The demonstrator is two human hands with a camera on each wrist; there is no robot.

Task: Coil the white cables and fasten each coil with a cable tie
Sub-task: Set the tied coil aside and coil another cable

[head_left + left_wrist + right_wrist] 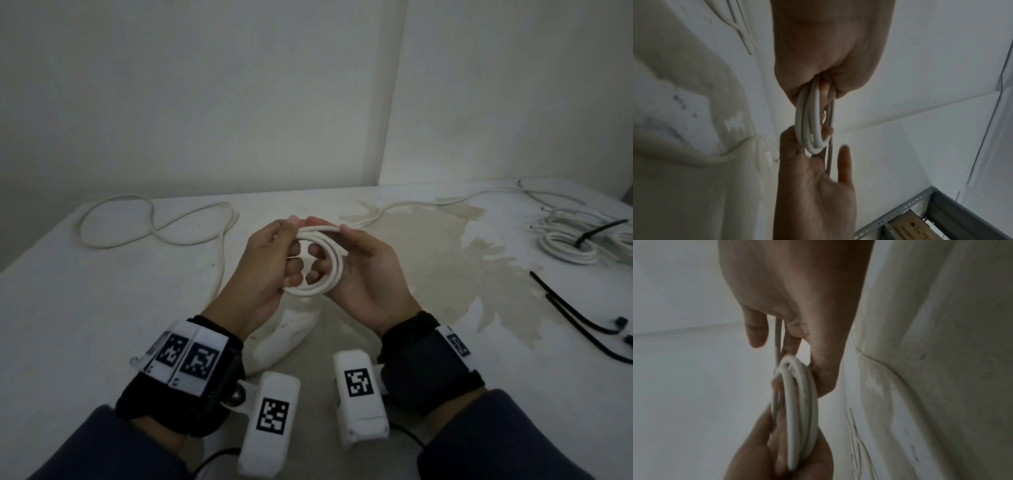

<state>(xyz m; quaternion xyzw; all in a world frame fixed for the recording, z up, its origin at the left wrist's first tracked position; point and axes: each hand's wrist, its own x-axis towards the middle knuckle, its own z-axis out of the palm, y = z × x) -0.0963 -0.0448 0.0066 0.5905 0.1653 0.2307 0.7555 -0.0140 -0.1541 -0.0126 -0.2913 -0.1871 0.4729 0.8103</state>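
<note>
White cable coil (320, 262) held above the stained counter (445, 274), left hand (263, 274) and right hand (363, 277) gripping opposite rims with curled fingers (296, 265); untied, its springy loops could fan open should either grip slacken

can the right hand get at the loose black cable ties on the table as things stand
Probably not yet. The right hand shares a grip on the white coil with the left hand. The black cable ties lie unobstructed to its right, so once it lets go, likely yes.
</note>
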